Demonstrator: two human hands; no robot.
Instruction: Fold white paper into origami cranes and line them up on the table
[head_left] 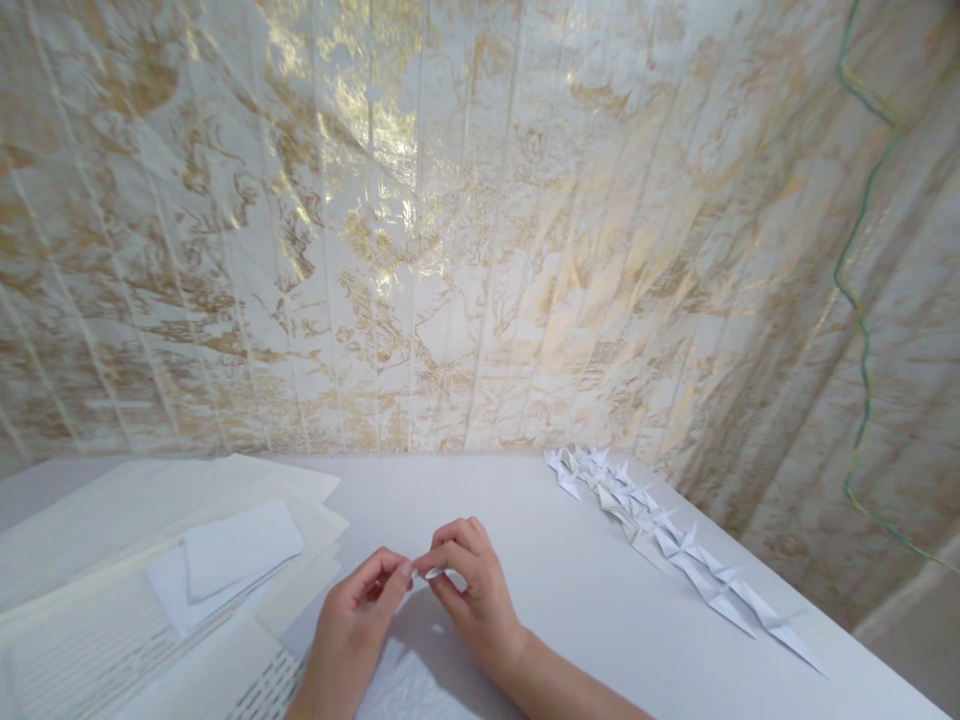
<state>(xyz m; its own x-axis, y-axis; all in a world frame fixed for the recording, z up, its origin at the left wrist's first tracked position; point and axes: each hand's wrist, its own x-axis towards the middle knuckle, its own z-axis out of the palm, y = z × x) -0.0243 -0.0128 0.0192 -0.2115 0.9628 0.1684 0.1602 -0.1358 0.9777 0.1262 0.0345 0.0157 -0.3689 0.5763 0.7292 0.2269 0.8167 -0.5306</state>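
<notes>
Both hands meet above the white table (577,600) near its front. My left hand (358,612) pinches thumb and forefinger together at one end of a small folded piece of white paper (433,573). My right hand (477,590) grips the other end, with its fingers curled over and the thumb underneath. Little of the paper shows between the fingertips, so its shape is mostly hidden. Below the hands, a white crumpled or textured patch (405,685) is partly in view at the bottom edge.
Several folded white paper cranes (679,540) stand in rows along the table's right side. On the left lie overlapping paper sheets (97,520), some printed, with smaller white pieces (244,548) on top. Behind rises a gold-patterned wall covering (450,250); a green cord (862,350) hangs at right.
</notes>
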